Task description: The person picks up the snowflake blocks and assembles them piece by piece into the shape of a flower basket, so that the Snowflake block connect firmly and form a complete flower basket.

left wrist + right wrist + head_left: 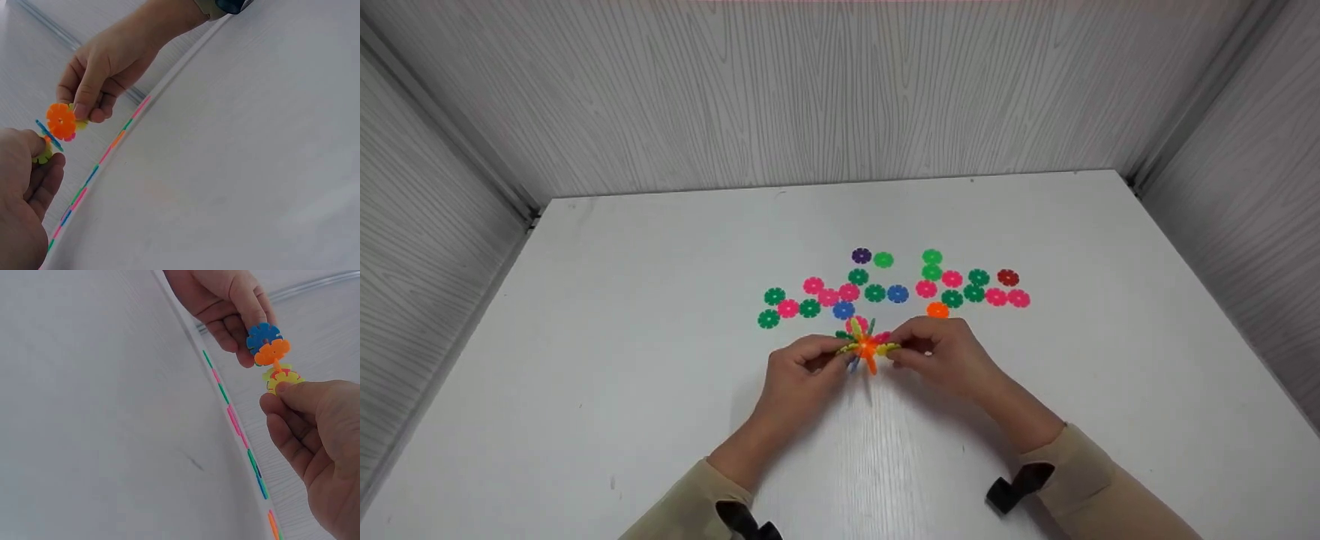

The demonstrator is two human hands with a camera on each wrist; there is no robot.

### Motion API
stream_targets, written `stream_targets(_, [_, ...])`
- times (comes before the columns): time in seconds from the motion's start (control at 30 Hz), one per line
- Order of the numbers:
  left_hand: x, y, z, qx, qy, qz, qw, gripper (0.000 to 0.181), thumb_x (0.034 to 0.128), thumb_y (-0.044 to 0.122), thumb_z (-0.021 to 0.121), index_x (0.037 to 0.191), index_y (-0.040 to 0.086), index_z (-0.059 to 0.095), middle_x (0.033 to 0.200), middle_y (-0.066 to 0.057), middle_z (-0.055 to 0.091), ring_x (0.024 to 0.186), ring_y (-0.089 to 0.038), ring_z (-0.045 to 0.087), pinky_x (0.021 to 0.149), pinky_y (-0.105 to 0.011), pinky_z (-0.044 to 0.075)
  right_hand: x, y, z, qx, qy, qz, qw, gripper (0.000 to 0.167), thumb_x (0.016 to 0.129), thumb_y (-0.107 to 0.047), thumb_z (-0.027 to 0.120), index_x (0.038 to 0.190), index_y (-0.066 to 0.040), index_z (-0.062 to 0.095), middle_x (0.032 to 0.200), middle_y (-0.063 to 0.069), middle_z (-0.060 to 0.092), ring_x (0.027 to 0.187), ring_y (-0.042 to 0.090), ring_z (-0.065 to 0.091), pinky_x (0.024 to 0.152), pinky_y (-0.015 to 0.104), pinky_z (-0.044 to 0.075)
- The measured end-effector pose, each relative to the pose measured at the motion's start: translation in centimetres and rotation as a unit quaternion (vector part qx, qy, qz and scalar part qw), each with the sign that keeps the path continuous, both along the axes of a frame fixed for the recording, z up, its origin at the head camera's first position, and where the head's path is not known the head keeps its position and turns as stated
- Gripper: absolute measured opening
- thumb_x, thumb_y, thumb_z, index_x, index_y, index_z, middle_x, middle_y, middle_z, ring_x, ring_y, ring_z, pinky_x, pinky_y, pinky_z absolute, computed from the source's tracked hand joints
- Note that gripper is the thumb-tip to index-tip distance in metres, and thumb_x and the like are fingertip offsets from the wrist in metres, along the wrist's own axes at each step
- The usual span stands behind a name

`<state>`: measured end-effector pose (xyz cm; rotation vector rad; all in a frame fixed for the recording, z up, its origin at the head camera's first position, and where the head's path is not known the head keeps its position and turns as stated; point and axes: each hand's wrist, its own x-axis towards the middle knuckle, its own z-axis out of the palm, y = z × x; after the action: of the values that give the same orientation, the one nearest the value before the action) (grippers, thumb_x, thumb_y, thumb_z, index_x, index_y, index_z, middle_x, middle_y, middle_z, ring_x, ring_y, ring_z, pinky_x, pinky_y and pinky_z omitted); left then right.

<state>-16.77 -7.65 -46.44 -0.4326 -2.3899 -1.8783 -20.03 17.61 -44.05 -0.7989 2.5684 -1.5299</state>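
Observation:
Between the two hands, above the near middle of the table, is a cluster of joined notched plastic discs [867, 347] in orange, yellow, blue, green and pink. The left hand [802, 375] pinches a yellow disc on its left side between thumb and fingers. On the other side the right hand [952, 356] pinches a yellow disc [285, 382] of the same cluster. A blue disc [262, 337] and an orange disc [61, 120] stick out at angles from the middle. Fingers hide parts of the cluster.
Beyond the hands, loose notched discs lie flat on the white table [660, 300], among them a purple disc [862, 256], a dark red disc [1008, 277] and an orange disc [937, 310], with several green and pink ones. Grey wood-grain panels [840, 90] stand behind and at both sides.

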Motion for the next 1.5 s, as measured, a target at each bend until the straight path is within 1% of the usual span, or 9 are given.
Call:
stream_targets(0.13, [-0.01, 0.06, 0.06, -0.008, -0.001, 0.002, 1.0000, 0.017, 0.0983, 0.026, 0.079, 0.115, 0.026, 0.083, 0.110, 0.010, 0.076, 0.103, -0.014, 0.071, 0.091, -0.029, 0.061, 0.10, -0.11, 0.07, -0.008, 0.004, 0.009, 0.9999, 0.013, 0.096, -0.014, 0.081, 0.109, -0.014, 0.081, 0.100, -0.003, 0.079, 0.082, 0.014, 0.075, 0.078, 0.028, 0.063])
stream_targets(0.37, [-0.01, 0.10, 0.09, -0.011, 0.001, 0.007, 0.9999, 0.017, 0.0979, 0.027, 0.080, 0.114, 0.024, 0.083, 0.109, 0.009, 0.077, 0.100, -0.013, 0.072, 0.091, -0.028, 0.060, 0.19, -0.19, 0.09, -0.024, 0.006, -0.011, 0.9996, 0.019, 0.094, -0.013, 0.083, 0.113, -0.017, 0.081, 0.102, -0.008, 0.079, 0.085, 0.013, 0.075, 0.079, 0.030, 0.064])
stream_targets(0.47, [-0.03, 0.09, 0.05, -0.015, 0.003, 0.013, 0.9998, 0.016, 0.0978, 0.027, 0.080, 0.113, 0.025, 0.083, 0.108, 0.009, 0.076, 0.100, -0.012, 0.072, 0.091, -0.028, 0.061, 0.15, -0.17, -0.04, -0.031, -0.001, -0.002, 0.9995, 0.018, 0.095, -0.010, 0.081, 0.112, -0.016, 0.081, 0.102, -0.004, 0.080, 0.087, 0.015, 0.076, 0.081, 0.030, 0.064])
stream_targets(0.6, [-0.01, 0.07, 0.04, -0.017, 0.003, 0.016, 0.9997, 0.017, 0.0977, 0.026, 0.080, 0.114, 0.025, 0.084, 0.108, 0.010, 0.076, 0.100, -0.012, 0.072, 0.090, -0.028, 0.061, 0.11, -0.11, -0.23, -0.032, -0.002, -0.006, 0.9995, 0.015, 0.097, -0.014, 0.080, 0.111, -0.015, 0.083, 0.102, -0.002, 0.080, 0.086, 0.016, 0.076, 0.079, 0.028, 0.063])
stream_targets(0.7, [0.01, 0.05, 0.07, -0.014, 0.003, 0.013, 0.9998, 0.017, 0.0976, 0.025, 0.080, 0.114, 0.024, 0.084, 0.109, 0.010, 0.077, 0.100, -0.012, 0.072, 0.090, -0.029, 0.061, 0.09, -0.09, -0.30, -0.036, 0.001, -0.009, 0.9993, 0.015, 0.096, -0.016, 0.081, 0.110, -0.014, 0.084, 0.101, -0.002, 0.080, 0.086, 0.017, 0.076, 0.078, 0.028, 0.063])
stream_targets(0.97, [0.03, 0.11, 0.16, -0.003, 0.010, -0.001, 0.9999, 0.017, 0.0965, 0.021, 0.081, 0.114, 0.022, 0.084, 0.107, 0.010, 0.078, 0.098, -0.013, 0.074, 0.090, -0.030, 0.061, 0.10, -0.10, -0.38, -0.055, -0.021, -0.006, 0.9982, 0.014, 0.095, -0.012, 0.081, 0.108, -0.012, 0.085, 0.099, 0.000, 0.081, 0.089, 0.019, 0.078, 0.082, 0.028, 0.063])
stream_targets(1.07, [0.13, 0.17, 0.33, -0.006, 0.011, -0.002, 0.9999, 0.018, 0.0960, 0.021, 0.082, 0.114, 0.022, 0.084, 0.107, 0.011, 0.078, 0.098, -0.012, 0.073, 0.090, -0.031, 0.062, 0.13, -0.06, -0.34, -0.055, -0.023, -0.008, 0.9982, 0.013, 0.094, -0.012, 0.082, 0.107, -0.013, 0.085, 0.099, 0.000, 0.081, 0.090, 0.018, 0.078, 0.083, 0.028, 0.063])
stream_targets(1.23, [0.25, 0.23, 0.57, -0.015, 0.010, -0.001, 0.9998, 0.017, 0.0959, 0.022, 0.082, 0.112, 0.024, 0.085, 0.106, 0.013, 0.078, 0.097, -0.011, 0.073, 0.090, -0.032, 0.062, 0.15, -0.02, -0.32, -0.050, -0.018, -0.009, 0.9985, 0.013, 0.094, -0.013, 0.082, 0.107, -0.013, 0.085, 0.098, -0.002, 0.081, 0.091, 0.016, 0.077, 0.084, 0.028, 0.063])
stream_targets(1.5, [0.39, 0.33, 0.77, -0.011, -0.002, -0.003, 0.9999, 0.015, 0.0965, 0.024, 0.081, 0.111, 0.025, 0.085, 0.106, 0.011, 0.078, 0.099, -0.012, 0.073, 0.091, -0.032, 0.061, 0.20, -0.07, -0.27, -0.057, -0.006, -0.002, 0.9983, 0.013, 0.094, -0.011, 0.082, 0.106, -0.012, 0.085, 0.097, -0.002, 0.081, 0.089, 0.015, 0.078, 0.083, 0.029, 0.063])
